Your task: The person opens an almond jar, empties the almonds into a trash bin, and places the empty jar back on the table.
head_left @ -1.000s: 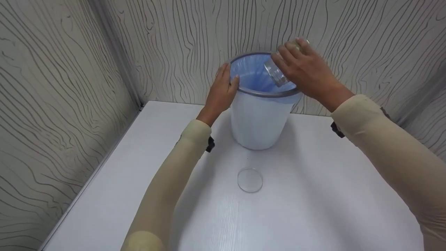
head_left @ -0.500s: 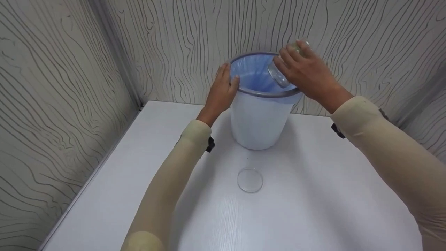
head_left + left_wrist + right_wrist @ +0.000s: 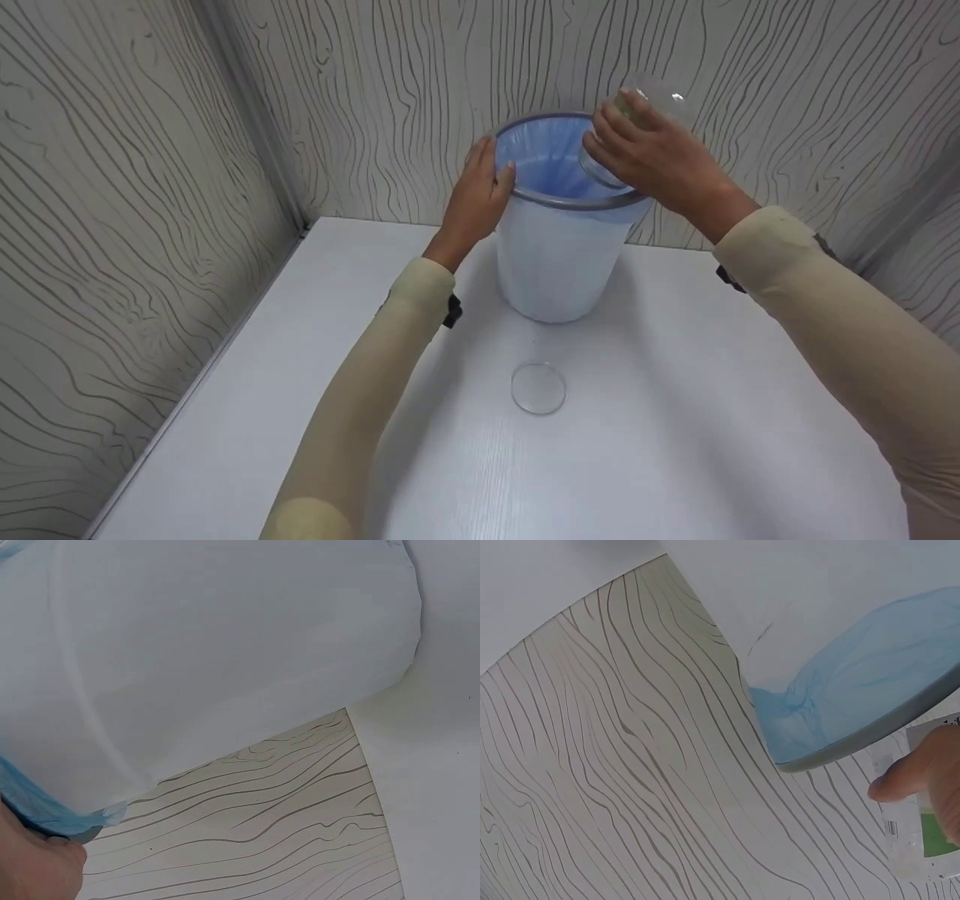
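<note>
Nearest, on the white desk (image 3: 675,420) and well short of both hands, a clear round lid (image 3: 538,387) is seen lying flat, untouched. Beyond it a white bin (image 3: 559,255) with a blue liner (image 3: 544,161) stands upright on the desk, close to the patterned wall (image 3: 375,90). The left hand (image 3: 476,196) is laid against the bin's left rim, fingers fairly straight and thumb hooked at the edge, presumably so the bin is steadied. Farthest, a clear glass jar (image 3: 637,120) is grasped by the right hand (image 3: 652,161), fingers wrapped round it, and is held tilted, mouth downward over the bin's right rim, apparently for emptying. A labelled side of the jar (image 3: 922,829) is seen in the right wrist view.
</note>
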The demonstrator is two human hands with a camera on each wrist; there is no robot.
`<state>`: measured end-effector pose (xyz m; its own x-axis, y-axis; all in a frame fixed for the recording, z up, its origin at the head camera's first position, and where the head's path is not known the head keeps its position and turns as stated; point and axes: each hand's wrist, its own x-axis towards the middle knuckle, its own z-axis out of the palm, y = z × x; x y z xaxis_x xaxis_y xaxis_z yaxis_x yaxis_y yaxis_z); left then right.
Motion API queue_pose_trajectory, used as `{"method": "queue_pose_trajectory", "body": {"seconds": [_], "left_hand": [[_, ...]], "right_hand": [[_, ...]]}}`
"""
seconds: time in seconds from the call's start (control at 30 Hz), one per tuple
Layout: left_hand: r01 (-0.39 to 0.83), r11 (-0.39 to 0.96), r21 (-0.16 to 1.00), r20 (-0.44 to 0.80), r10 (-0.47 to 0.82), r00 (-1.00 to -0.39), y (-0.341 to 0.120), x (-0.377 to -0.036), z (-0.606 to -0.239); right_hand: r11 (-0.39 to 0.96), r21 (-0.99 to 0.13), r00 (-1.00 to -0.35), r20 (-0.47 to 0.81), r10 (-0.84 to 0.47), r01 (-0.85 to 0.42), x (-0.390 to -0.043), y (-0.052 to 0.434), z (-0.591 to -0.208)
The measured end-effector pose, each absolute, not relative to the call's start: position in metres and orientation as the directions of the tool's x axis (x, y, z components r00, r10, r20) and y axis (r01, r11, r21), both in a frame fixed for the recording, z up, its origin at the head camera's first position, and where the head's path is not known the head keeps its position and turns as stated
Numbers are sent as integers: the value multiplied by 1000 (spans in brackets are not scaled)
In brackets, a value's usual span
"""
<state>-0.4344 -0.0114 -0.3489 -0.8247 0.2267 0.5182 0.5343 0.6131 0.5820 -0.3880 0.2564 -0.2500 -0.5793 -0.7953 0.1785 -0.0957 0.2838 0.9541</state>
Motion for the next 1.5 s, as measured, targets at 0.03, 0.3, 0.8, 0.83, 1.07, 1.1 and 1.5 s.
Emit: {"method": "queue_pose_trajectory", "body": {"seconds": [0.03, 0.3, 0.8, 0.83, 1.07, 1.1, 1.5], "left_hand": [[534, 614, 581, 518, 227, -825, -11, -434, -349], [527, 620, 581, 512, 225, -829, -11, -433, -348], [519, 619, 590, 504, 219, -835, -11, -435, -347], [517, 618, 592, 503, 217, -836, -11, -435, -347], [529, 621, 579, 516, 223, -827, -11, -435, -348], [528, 623, 578, 515, 224, -828, -11, -435, -348], [524, 625, 579, 509, 226, -831, -10, -437, -348]], "right_hand": [[299, 949, -578, 187, -794, -103, -388, 257, -250], [438, 882, -574, 273, -772, -171, -388, 258, -252], [645, 705, -580, 404, -707, -295, -387, 255, -253], [641, 711, -577, 405, -710, -289, -387, 255, -253], [653, 703, -565, 429, -705, -281, -389, 256, -253], [658, 697, -566, 432, -702, -284, -389, 256, -253], [780, 518, -574, 540, -616, -351, -388, 266, -253]]}}
